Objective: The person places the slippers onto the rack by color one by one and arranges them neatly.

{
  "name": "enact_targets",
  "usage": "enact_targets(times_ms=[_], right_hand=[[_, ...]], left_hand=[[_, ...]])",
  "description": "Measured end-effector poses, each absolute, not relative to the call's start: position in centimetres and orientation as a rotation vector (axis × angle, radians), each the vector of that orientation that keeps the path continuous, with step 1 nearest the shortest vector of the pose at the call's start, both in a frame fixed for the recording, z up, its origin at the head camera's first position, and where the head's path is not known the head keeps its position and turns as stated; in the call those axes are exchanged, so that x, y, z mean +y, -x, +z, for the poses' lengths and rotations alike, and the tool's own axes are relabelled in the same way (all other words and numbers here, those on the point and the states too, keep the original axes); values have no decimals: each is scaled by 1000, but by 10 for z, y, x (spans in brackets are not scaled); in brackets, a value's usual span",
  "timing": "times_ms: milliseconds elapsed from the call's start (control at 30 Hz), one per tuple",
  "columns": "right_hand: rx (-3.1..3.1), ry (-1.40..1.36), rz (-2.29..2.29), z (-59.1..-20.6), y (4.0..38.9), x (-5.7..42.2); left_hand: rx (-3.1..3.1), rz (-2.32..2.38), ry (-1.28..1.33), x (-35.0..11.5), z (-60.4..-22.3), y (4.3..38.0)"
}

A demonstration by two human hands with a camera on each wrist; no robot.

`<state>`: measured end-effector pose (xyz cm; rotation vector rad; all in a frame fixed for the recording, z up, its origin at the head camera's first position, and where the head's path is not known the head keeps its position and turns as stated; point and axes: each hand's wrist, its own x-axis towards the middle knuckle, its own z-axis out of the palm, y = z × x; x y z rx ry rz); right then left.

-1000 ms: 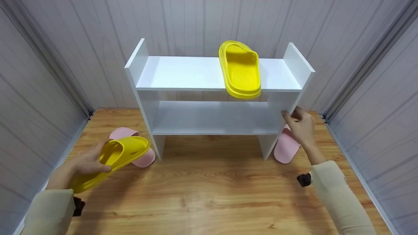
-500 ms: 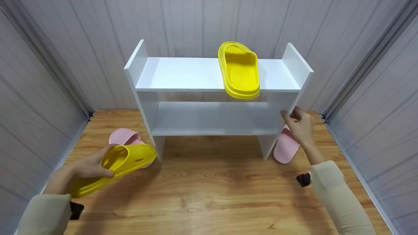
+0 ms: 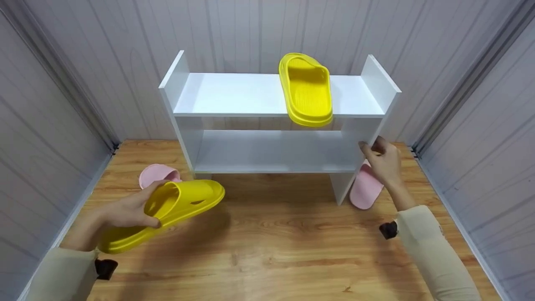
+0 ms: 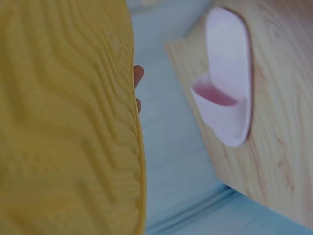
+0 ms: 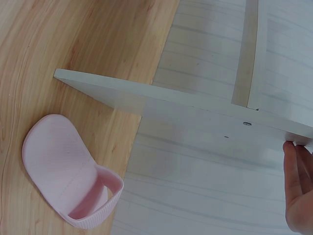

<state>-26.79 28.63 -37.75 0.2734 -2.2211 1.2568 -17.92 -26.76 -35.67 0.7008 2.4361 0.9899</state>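
Observation:
A yellow slipper (image 3: 200,194) is gripped near its middle by my left hand (image 3: 127,211), held over the floor with its toe pointing right. Its patterned sole fills the left of the left wrist view, where only fingertips (image 4: 138,76) show past the edge. My right hand (image 3: 386,165) pinches the right side panel of the white shelf rack (image 3: 234,94), thumb at the front edge. In the right wrist view its fingers (image 5: 292,171) lie against the panel's outer face. Another yellow slipper (image 3: 310,98) rests on the top shelf, its heel overhanging the front edge.
One pink slipper (image 3: 156,173) lies on the wooden floor (image 3: 267,251) left of the rack, partly hidden by my left hand and the yellow slipper. Outside the right panel lies a second pink slipper (image 3: 365,190). Pale panelled walls (image 3: 242,33) stand behind and on both sides.
My left hand has carried the yellow slipper to the right, so its toe now passes in front of the rack's left leg. The right hand stays on the side panel.

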Motion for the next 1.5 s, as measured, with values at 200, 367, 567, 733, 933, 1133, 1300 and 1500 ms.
enact_targets(times_ms=[200, 367, 567, 733, 933, 1133, 1300, 1500], right_hand=[[-2225, -274, 1254, -381, 272, 288], [-2215, -271, 1265, -380, 273, 288], [-2223, -259, 1262, -380, 275, 288], [-2217, -279, 1257, -381, 275, 288], [-2212, -291, 1271, -381, 277, 287], [-2239, -267, 1256, -380, 277, 287], [-2241, -257, 1270, -368, 268, 279], [-2244, -263, 1232, -358, 259, 272]], left_hand=[[2461, 1001, -708, -243, -340, 176], [2482, 1029, -804, -224, -321, 173], [2550, 983, -902, -204, -300, 171], [2625, 955, -893, -192, -283, 170], [2647, 1038, -879, -180, -263, 172], [2602, 1176, -921, -169, -248, 176], [2581, 1201, -913, -163, -235, 174], [2660, 1162, -880, -162, -224, 176]])
